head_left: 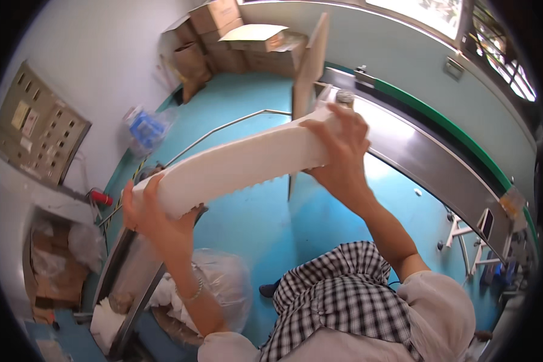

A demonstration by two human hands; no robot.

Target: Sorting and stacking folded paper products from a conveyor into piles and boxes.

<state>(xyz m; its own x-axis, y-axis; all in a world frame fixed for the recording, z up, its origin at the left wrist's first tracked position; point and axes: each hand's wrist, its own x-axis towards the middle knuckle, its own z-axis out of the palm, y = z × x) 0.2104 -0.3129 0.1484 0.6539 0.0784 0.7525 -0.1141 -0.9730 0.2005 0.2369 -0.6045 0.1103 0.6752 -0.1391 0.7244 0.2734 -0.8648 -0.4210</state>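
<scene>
A person looks down at their own two bare hands, which hold a long white foam strip point(235, 166) up in the air above a turquoise floor point(253, 223). The strip runs slantwise from lower left to upper right, and its lower edge is notched like a row of teeth. The left hand point(148, 214) wraps the strip's lower left end, fingers clenched around it; the fingertips are hidden behind the foam. The right hand point(338, 151) grasps the upper right end from above, fingers point(320, 125) curled over the top edge, covering that end of the strip.

Below the left forearm a clear plastic bag point(223, 283) stands open on the floor with white scraps inside; the arm hides part of it, and what the scraps are is hard to make out. Beside it a metal chute point(123, 277) slopes down, with white pieces at its foot, cut off near the dark rim of the picture. At far left an open carton point(54, 265) holds crumpled plastic wrap. Stacked cardboard boxes point(235, 36) fill the far corner, some with flaps open, contents unseen. A conveyor belt point(428, 163) curves along the right wall.
</scene>
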